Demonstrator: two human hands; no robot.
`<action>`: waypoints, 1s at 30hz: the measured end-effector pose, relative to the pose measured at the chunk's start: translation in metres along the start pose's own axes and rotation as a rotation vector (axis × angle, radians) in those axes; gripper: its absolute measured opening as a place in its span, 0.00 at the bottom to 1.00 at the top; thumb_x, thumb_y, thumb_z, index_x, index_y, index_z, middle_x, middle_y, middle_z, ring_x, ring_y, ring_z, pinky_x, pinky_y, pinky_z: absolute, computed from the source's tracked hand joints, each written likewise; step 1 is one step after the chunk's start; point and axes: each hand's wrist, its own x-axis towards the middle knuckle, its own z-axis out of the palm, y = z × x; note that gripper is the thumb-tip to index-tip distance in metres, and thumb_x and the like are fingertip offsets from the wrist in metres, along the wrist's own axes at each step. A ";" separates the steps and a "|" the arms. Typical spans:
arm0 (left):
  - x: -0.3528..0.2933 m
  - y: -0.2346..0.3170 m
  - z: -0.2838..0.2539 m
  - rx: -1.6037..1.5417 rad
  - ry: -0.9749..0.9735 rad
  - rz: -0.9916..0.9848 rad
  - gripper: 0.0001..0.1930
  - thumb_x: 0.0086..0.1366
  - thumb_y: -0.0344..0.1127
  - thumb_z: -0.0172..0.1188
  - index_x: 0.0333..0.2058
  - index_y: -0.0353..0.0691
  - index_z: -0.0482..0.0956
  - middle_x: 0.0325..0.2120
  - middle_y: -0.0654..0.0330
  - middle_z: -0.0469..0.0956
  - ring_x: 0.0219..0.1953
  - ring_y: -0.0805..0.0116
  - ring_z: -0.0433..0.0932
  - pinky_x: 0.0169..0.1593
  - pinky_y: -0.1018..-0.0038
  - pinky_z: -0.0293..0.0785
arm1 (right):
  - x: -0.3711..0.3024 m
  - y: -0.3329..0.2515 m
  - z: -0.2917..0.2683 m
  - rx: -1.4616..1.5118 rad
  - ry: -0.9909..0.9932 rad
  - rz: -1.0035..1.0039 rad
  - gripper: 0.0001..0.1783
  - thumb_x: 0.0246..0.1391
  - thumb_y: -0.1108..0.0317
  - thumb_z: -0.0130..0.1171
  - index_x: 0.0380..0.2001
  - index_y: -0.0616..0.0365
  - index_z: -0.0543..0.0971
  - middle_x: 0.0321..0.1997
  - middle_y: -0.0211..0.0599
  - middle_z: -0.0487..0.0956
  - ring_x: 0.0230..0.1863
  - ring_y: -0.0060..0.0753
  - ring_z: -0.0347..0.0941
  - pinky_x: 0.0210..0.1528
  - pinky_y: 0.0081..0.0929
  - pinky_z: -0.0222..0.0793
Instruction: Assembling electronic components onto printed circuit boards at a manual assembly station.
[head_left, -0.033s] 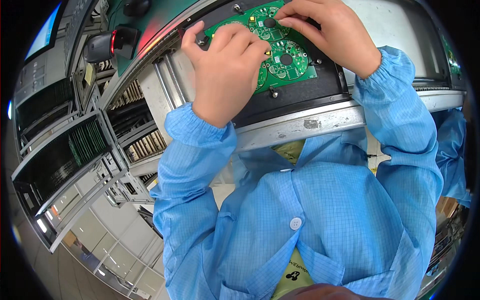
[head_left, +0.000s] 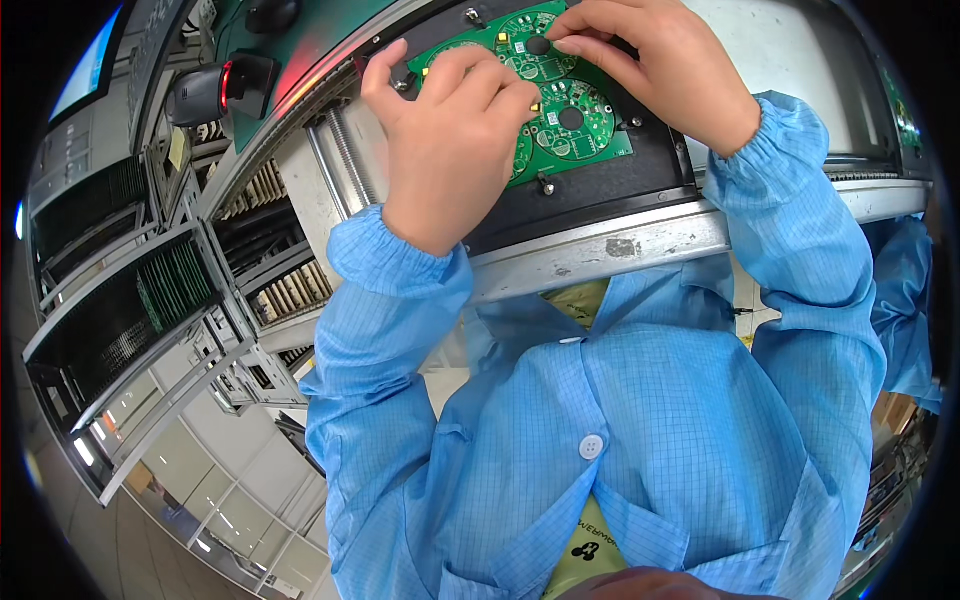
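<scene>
A green circuit board (head_left: 590,145) with round sections, black round parts (head_left: 571,118) and small yellow parts lies in a black fixture (head_left: 655,150). My left hand (head_left: 450,130) is bent over the board's left part. Its little finger sticks out to the left; the other fingers curl together by a yellow part, and their tips are largely hidden. At the board's far right edge, my right hand (head_left: 655,60) has thumb and index finger drawn together beside another black round part (head_left: 538,46). Anything small in either hand is hidden.
Small metal posts (head_left: 547,187) stand around the board. A metal rail (head_left: 610,250) runs along the near side. To the left are a black device with a red light (head_left: 205,95), a dark mouse (head_left: 272,14) and a rack holding green boards (head_left: 175,280).
</scene>
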 end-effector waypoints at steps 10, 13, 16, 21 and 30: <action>-0.004 0.002 -0.009 -0.120 -0.039 -0.054 0.06 0.57 0.36 0.71 0.34 0.54 0.87 0.35 0.75 0.82 0.47 0.72 0.79 0.65 0.45 0.54 | 0.016 -0.027 -0.003 0.090 -0.249 0.910 0.11 0.60 0.72 0.69 0.43 0.64 0.81 0.34 0.37 0.84 0.36 0.28 0.82 0.39 0.27 0.76; -0.001 0.003 -0.004 -0.340 0.077 -0.214 0.09 0.57 0.37 0.73 0.38 0.55 0.87 0.36 0.74 0.83 0.47 0.71 0.80 0.65 0.50 0.54 | -0.002 0.004 0.004 0.819 -0.093 0.190 0.19 0.60 0.76 0.69 0.52 0.67 0.76 0.37 0.35 0.85 0.40 0.20 0.81 0.41 0.19 0.76; -0.001 0.005 -0.011 -0.399 0.179 -0.262 0.11 0.59 0.38 0.73 0.41 0.56 0.87 0.38 0.73 0.84 0.46 0.71 0.80 0.64 0.55 0.54 | 0.017 -0.042 0.000 0.584 -0.138 1.039 0.25 0.56 0.81 0.70 0.56 0.67 0.74 0.37 0.36 0.85 0.38 0.21 0.82 0.43 0.18 0.77; 0.000 0.007 -0.007 -0.399 0.250 -0.214 0.09 0.59 0.39 0.73 0.39 0.57 0.89 0.36 0.73 0.85 0.43 0.71 0.81 0.63 0.57 0.54 | -0.005 0.004 0.014 0.788 -0.149 0.574 0.23 0.58 0.81 0.68 0.56 0.67 0.74 0.37 0.36 0.85 0.38 0.21 0.82 0.43 0.17 0.76; -0.033 -0.017 -0.027 -0.404 0.170 -0.359 0.08 0.57 0.35 0.74 0.35 0.57 0.89 0.35 0.73 0.86 0.44 0.71 0.82 0.64 0.56 0.52 | 0.039 -0.029 -0.008 -0.370 -0.197 0.451 0.09 0.61 0.74 0.66 0.44 0.63 0.82 0.37 0.36 0.84 0.34 0.22 0.80 0.37 0.22 0.76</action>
